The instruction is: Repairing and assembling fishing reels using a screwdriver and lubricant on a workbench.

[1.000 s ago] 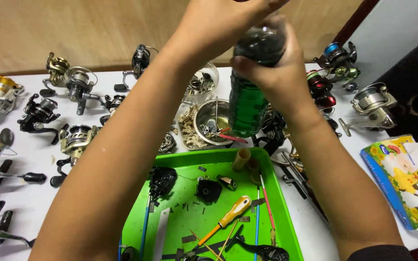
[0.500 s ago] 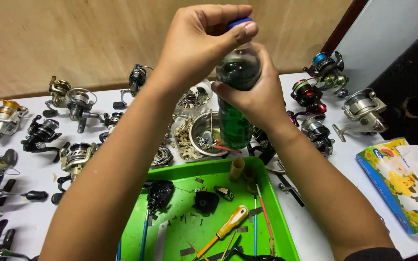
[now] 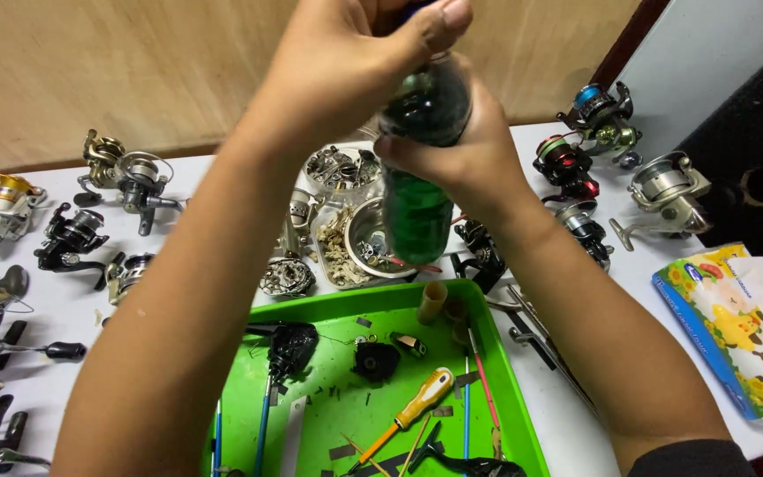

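Step in hand, judged from the grip: twisting the cap on a dark green clear plastic bottle [image 3: 419, 190] held up over the white bench [image 3: 72, 291]. To do it well: keep bottle upright and steady, squeeze the body only lightly so liquid stays in, turn at the cap only, keep it above the green plastic tray [image 3: 328, 411] in case of drips.

Left hand [image 3: 346, 79]: curled tight over the bottle top, thumb tip pressed down the side of the neck, fingers wrapped over the cap; cap itself mostly hidden, only a dark blue sliver at the top edge. Closed on the cap, no gap showing.

Right hand [image 3: 465, 155]: wrapped around the upper body of the bottle from behind, fingers clamped across its front, firm hold. Lower half of bottle hangs free below the fingers, green liquid visible inside.

Bottle position: mid-air, centre of view, in front of the round metal bowl of small parts [image 3: 368, 243] and above the far edge of the tray, touching nothing but the hands.

In tray: yellow-handled screwdriver [image 3: 412, 413], black reel body parts [image 3: 291, 344], thin blue and red tools, small scraps. Around on bench: many spinning fishing reels, e.g. silver one [image 3: 139, 177] left, red-spooled one [image 3: 565, 163] right. Colourful tissue pack [image 3: 735, 331] at right edge.
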